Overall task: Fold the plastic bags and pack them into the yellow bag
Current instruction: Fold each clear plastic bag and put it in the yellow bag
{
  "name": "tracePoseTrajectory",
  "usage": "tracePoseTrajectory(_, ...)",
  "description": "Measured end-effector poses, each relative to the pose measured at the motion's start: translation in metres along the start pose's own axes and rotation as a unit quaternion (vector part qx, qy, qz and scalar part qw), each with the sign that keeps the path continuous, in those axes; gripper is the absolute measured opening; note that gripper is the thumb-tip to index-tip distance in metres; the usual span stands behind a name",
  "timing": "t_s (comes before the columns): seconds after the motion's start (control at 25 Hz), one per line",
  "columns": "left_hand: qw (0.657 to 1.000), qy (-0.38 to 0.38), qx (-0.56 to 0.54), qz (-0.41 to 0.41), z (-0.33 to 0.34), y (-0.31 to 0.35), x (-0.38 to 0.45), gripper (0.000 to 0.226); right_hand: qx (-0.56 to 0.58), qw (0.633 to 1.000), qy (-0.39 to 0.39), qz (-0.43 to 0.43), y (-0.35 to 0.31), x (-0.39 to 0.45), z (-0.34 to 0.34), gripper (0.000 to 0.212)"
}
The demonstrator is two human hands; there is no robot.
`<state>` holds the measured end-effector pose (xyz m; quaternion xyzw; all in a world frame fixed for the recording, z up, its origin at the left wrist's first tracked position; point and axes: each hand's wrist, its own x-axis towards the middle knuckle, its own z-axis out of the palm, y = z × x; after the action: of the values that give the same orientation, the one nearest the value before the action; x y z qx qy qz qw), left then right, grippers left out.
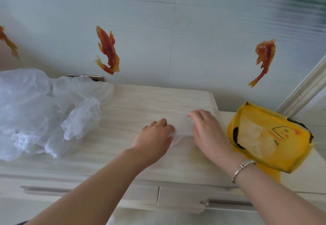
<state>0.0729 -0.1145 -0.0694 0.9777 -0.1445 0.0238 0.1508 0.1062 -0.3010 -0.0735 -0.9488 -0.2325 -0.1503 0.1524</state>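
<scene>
A thin clear plastic bag [183,127] lies flattened on the pale wooden cabinet top [134,104]. My left hand [155,136] grips its crumpled near-left end with curled fingers. My right hand [206,127] lies flat on the bag's right part, fingers straight and pointing left. A heap of loose clear plastic bags [44,111] covers the left of the cabinet top. The yellow bag [269,138] with a duck print lies on its side at the right edge, with whitish folded plastic showing inside it.
The cabinet stands against a pale wall with orange fish stickers [107,50]. A wall socket [86,77] sits behind the heap. Drawer handles [227,202] run along the cabinet front below. A white door frame [305,90] rises at the right.
</scene>
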Motion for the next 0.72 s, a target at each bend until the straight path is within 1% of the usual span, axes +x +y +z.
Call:
tracePoseTrajectory(0.04, 1.0, -0.004, -0.002, -0.004, 0.0, 0.0, 0.001, 0.035, 0.054, 0.998, -0.045, -0.005, -0.006, -0.003, -0.001, 0.042)
tracePoseTrajectory(0.08, 1.0, -0.009, -0.008, -0.009, -0.001, 0.001, 0.001, 0.036, 0.092, 0.992, -0.089, -0.003, -0.011, -0.007, -0.001, 0.046)
tracePoseTrajectory(0.12, 1.0, -0.014, -0.018, -0.014, -0.001, 0.002, 0.001, 0.038, 0.114, 0.985, -0.128, 0.001, -0.014, -0.01, 0.0, 0.047)
tracePoseTrajectory(0.16, 0.999, -0.02, -0.027, -0.02, -0.001, 0.003, 0.001, 0.04, 0.119, 0.979, -0.165, 0.007, -0.014, -0.012, 0.002, 0.048)
tracePoseTrajectory(0.24, 0.998, -0.039, -0.038, -0.031, -0.002, 0.002, 0.002, 0.045, 0.094, 0.97, -0.225, 0.019, -0.007, -0.013, 0.006, 0.058)
tracePoseTrajectory(0.36, 0.995, -0.081, -0.039, -0.042, -0.008, -0.005, 0.002, 0.052, 0.014, 0.967, -0.253, 0.008, 0.004, -0.012, 0.01, 0.068)
tracePoseTrajectory(0.48, 0.99, -0.122, -0.053, -0.054, -0.014, -0.01, 0.001, 0.058, -0.025, 0.962, -0.27, 0.005, 0.006, -0.011, 0.01, 0.069)
tracePoseTrajectory(0.56, 0.985, -0.132, -0.077, -0.079, -0.017, -0.013, 0.001, 0.063, -0.021, 0.96, -0.279, 0.005, 0.006, -0.008, 0.009, 0.069)
tracePoseTrajectory(0.64, 0.98, -0.12, -0.106, -0.118, -0.018, -0.014, 0.003, 0.068, 0.016, 0.961, -0.277, 0.012, 0.005, -0.006, 0.005, 0.069)
tracePoseTrajectory(0.68, 0.976, -0.108, -0.12, -0.142, -0.018, -0.012, 0.004, 0.068, 0.044, 0.964, -0.26, 0.018, 0.006, -0.006, 0.003, 0.068)
tracePoseTrajectory(0.72, 0.971, -0.093, -0.137, -0.169, -0.019, -0.009, 0.005, 0.066, 0.067, 0.971, -0.228, 0.02, 0.006, -0.006, -0.001, 0.064)
